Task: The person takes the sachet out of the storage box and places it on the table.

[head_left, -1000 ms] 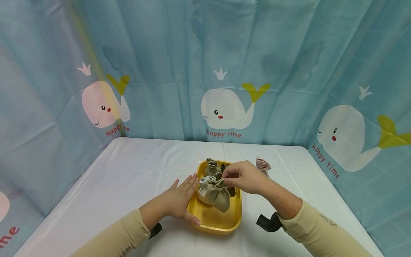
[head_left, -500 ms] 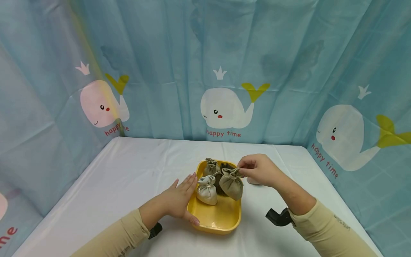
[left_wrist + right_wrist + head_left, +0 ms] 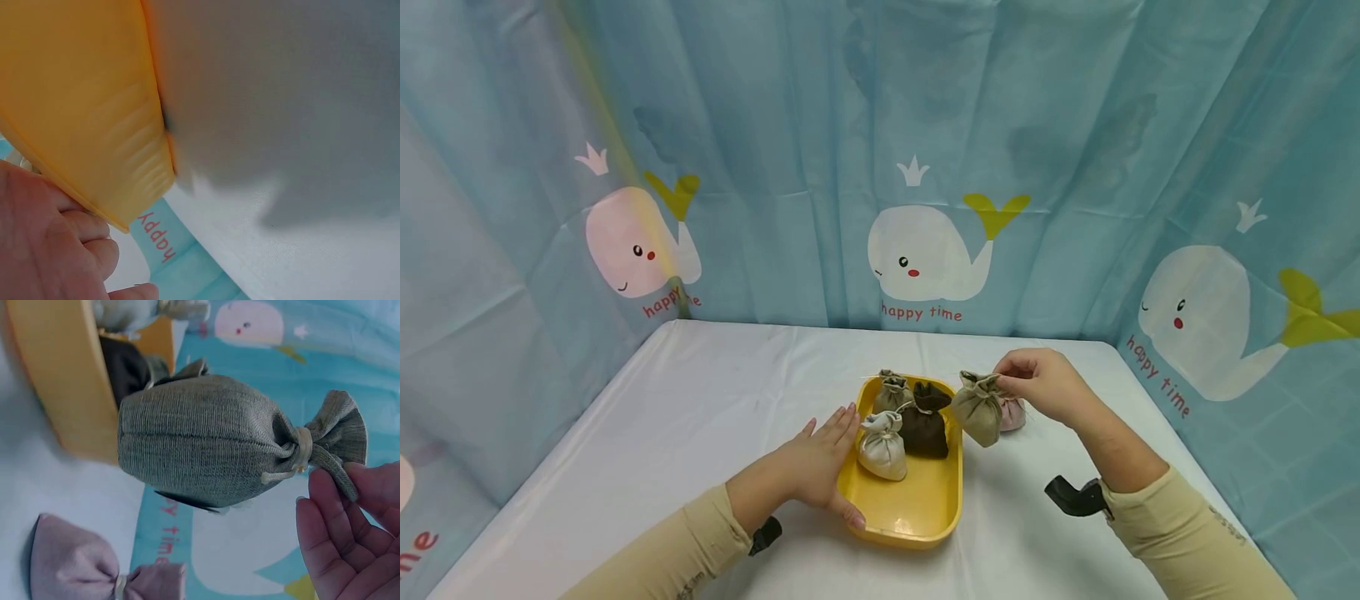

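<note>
My right hand pinches the gathered top of an olive-green drawstring pouch, which hangs just past the right rim of a yellow tray. The right wrist view shows the pouch from its side, with thumb and fingertips on its ruffled neck. Against the tray's left rim rests my left hand, fingers extended. Inside the tray are a white pouch, a dark brown pouch and another olive pouch at the back. A pink pouch on the table is partly hidden behind the held one.
The tray stands on a white-covered table. A blue curtain with whale prints surrounds the table at the back and sides. Black wrist mounts stick out below each forearm.
My right hand has carried the olive pouch up from over the tray to the right, past the rim. The brown pouch has come into full sight. My left hand has stayed at the rim.
</note>
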`<state>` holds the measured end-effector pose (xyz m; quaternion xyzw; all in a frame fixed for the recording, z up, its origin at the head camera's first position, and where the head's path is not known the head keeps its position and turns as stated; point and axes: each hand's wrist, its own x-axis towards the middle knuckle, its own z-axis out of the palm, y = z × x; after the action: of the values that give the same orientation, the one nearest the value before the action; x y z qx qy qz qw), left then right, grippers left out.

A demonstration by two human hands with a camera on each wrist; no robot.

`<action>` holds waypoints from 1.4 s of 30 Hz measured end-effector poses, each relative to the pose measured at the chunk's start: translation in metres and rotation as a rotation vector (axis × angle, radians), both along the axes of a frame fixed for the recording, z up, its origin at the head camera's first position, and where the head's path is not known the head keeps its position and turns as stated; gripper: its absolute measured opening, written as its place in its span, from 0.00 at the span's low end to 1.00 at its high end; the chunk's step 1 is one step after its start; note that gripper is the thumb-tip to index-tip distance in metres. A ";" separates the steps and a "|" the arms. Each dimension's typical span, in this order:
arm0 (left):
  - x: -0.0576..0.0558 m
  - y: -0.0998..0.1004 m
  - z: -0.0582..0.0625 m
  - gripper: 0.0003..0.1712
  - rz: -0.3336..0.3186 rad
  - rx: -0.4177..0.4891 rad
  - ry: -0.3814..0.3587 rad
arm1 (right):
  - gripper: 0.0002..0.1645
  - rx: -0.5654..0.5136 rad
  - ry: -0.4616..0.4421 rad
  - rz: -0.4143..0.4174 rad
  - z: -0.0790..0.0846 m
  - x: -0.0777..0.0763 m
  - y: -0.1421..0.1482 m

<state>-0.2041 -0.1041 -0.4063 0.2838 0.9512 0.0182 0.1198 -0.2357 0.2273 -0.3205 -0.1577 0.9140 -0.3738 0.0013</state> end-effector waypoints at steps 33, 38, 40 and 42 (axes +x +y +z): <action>-0.002 -0.003 -0.005 0.80 -0.056 0.030 0.009 | 0.05 -0.044 -0.147 -0.078 -0.044 -0.029 0.015; -0.002 -0.002 -0.005 0.80 -0.053 0.024 0.011 | 0.04 -0.068 -0.161 -0.072 -0.055 -0.031 0.015; -0.002 -0.002 -0.005 0.80 -0.054 0.021 0.010 | 0.04 -0.070 -0.180 -0.076 -0.060 -0.032 0.016; -0.002 -0.003 -0.005 0.80 -0.056 0.023 0.009 | 0.04 -0.075 -0.207 -0.079 -0.065 -0.033 0.017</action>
<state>-0.2056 -0.1066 -0.4112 0.3117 0.9431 0.0246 0.1128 -0.2683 0.2445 -0.3851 -0.0820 0.8999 -0.4217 0.0748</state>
